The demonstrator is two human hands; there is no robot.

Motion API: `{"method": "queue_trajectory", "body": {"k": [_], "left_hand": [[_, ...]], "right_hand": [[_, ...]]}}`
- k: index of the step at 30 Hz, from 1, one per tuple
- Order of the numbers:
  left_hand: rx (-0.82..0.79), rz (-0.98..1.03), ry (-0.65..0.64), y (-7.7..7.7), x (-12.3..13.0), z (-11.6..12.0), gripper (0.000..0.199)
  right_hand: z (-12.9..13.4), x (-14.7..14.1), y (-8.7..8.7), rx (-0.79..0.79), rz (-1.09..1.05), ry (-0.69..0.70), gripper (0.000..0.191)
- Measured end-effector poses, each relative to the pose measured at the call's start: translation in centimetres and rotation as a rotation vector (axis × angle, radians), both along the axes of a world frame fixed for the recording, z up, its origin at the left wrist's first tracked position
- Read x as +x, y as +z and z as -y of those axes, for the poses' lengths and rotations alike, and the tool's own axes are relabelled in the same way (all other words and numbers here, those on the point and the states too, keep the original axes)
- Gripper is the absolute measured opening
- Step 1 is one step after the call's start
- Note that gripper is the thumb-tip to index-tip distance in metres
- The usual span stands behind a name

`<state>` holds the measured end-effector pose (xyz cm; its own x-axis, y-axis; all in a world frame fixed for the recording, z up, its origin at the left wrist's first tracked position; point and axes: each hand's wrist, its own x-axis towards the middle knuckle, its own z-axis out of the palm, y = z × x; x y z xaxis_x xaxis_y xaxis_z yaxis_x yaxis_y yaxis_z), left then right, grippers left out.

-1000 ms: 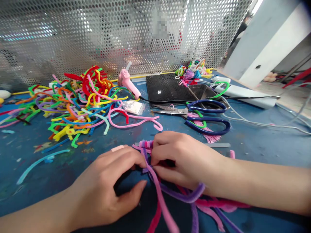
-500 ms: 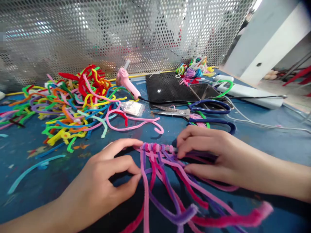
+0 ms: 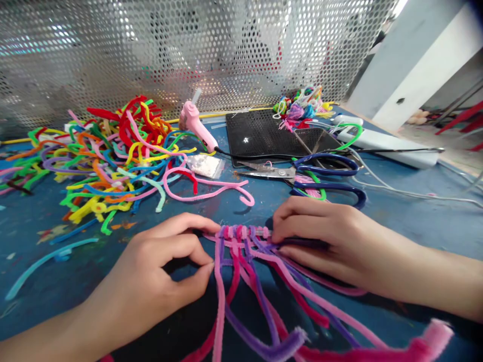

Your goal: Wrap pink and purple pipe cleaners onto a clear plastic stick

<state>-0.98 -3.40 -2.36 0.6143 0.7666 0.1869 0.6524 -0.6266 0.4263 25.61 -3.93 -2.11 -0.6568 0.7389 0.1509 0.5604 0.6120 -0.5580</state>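
A row of pink, magenta and purple pipe cleaners (image 3: 237, 232) is looped side by side round a thin clear stick (image 3: 260, 232). Their long fuzzy tails spread down over the table toward me. At the row's left end, my left hand (image 3: 169, 271) is closed: the index fingertip touches the end loop, and thumb and middle finger meet beside the outer pink strand. My right hand (image 3: 328, 241) has its fingers closed round the stick's right end, with the thumb lower, near the strands. The stick's right tip is hidden by those fingers.
Blue-handled scissors (image 3: 279, 173) lie beyond my hands. Farther back are a pink glue gun (image 3: 199, 128), a black mesh tray (image 3: 260, 138) and a small bag of white bits (image 3: 207, 165). A heap of coloured pipe cleaners (image 3: 113, 156) covers the left, before a perforated metal screen (image 3: 211, 55).
Both hands and the looped row have shifted very slightly left. The thick magenta tail at lower right has swung down and outward. My right thumb has moved closer to its fingers.
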Motion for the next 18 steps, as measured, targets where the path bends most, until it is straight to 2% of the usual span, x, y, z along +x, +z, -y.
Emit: {"method": "queue_trajectory", "body": {"k": [7,11,14,16,18], "left_hand": [[-0.044,0.034,0.032,0.0,0.0,-0.2,0.015],[-0.022,0.035,0.026,-0.1,0.1,0.1,0.013],[0.032,0.041,-0.004,-0.1,0.3,0.5,0.012],[0.064,0.035,-0.034,-0.1,0.4,0.8,0.012],[0.071,0.026,-0.055,-0.1,0.5,1.0,0.011]], "right_hand": [[0.1,0.2,-0.3,0.048,0.019,0.030,0.018],[0.4,-0.2,-0.2,0.272,0.030,0.041,0.025],[1.1,-1.1,0.3,0.385,0.030,0.193,0.034],[1.7,-1.6,0.6,0.339,0.048,0.372,0.034],[2.2,-1.9,0.7,0.252,0.070,0.489,0.035]]}}
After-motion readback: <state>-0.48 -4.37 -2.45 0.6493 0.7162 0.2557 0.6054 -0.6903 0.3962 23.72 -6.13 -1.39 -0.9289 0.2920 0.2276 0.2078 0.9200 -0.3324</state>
